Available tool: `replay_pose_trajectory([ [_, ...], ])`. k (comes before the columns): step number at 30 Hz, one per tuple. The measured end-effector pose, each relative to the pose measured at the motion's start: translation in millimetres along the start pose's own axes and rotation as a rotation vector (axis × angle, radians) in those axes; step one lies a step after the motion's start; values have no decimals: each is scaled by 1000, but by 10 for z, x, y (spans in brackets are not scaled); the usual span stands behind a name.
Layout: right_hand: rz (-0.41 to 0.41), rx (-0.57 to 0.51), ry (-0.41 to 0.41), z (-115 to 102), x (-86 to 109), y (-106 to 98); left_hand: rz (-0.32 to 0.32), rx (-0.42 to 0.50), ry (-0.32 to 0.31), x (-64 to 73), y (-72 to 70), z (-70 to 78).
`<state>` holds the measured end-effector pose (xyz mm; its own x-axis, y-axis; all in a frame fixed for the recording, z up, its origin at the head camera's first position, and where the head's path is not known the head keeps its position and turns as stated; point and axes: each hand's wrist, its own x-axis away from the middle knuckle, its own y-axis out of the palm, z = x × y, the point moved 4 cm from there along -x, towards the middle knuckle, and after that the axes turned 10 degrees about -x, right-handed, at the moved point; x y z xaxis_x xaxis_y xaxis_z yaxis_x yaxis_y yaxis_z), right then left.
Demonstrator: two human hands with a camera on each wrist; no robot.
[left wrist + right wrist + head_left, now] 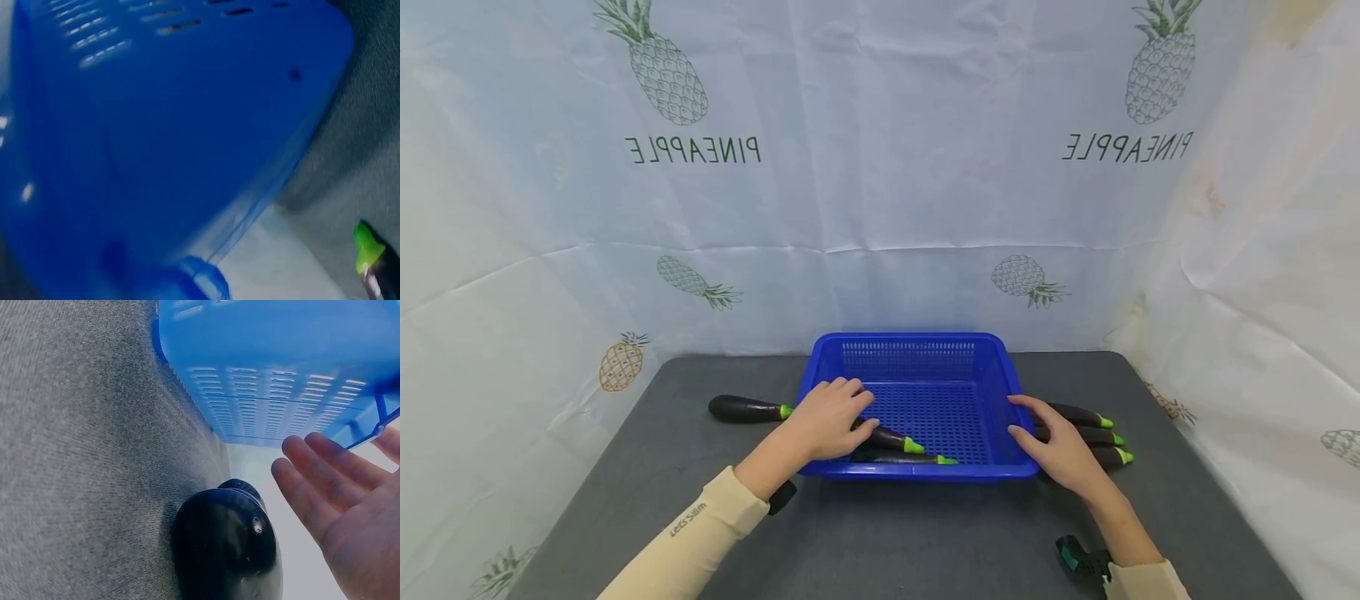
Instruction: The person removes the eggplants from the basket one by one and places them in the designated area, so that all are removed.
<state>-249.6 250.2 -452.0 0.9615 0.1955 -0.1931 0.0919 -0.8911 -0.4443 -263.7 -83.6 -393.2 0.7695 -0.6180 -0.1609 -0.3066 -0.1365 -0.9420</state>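
A blue plastic basket (925,472) stands on the grey table. Inside, two dark eggplants with green stem ends lie near its front left: the upper eggplant (891,440) and the lower eggplant (895,457). Over the basket's left side is my left hand (823,421), loosely bent and above the upper eggplant; it partly hides that eggplant. At the right rim, my right hand (1060,446) has its thumb and fingers spread. In the right wrist view its fingers (325,478) are fairly straight beside the basket's outer wall. The left wrist view shows the basket, not the hand.
One eggplant (747,409) lies on the table (895,533) left of the basket. On the right, three more eggplants (1086,417) lie side by side, partly behind the right hand. A white cloth with pineapple prints (887,208) hangs behind the table.
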Motion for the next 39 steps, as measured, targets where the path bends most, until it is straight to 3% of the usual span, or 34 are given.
replay_pose_trajectory([
  [16, -9, -22, 3, 5, -2, -2, -144, 33, -24, -155, 276, 118],
  [28, -5, -2, 5, 7, -5, 2, -271, 94, -103, -233, 482, 155],
  [32, -2, 10, -2, 7, -7, 1, -299, 120, -116, -236, 498, 159],
  [39, -2, 10, -13, 7, -8, -8, -305, 118, -81, -244, 487, 185],
])
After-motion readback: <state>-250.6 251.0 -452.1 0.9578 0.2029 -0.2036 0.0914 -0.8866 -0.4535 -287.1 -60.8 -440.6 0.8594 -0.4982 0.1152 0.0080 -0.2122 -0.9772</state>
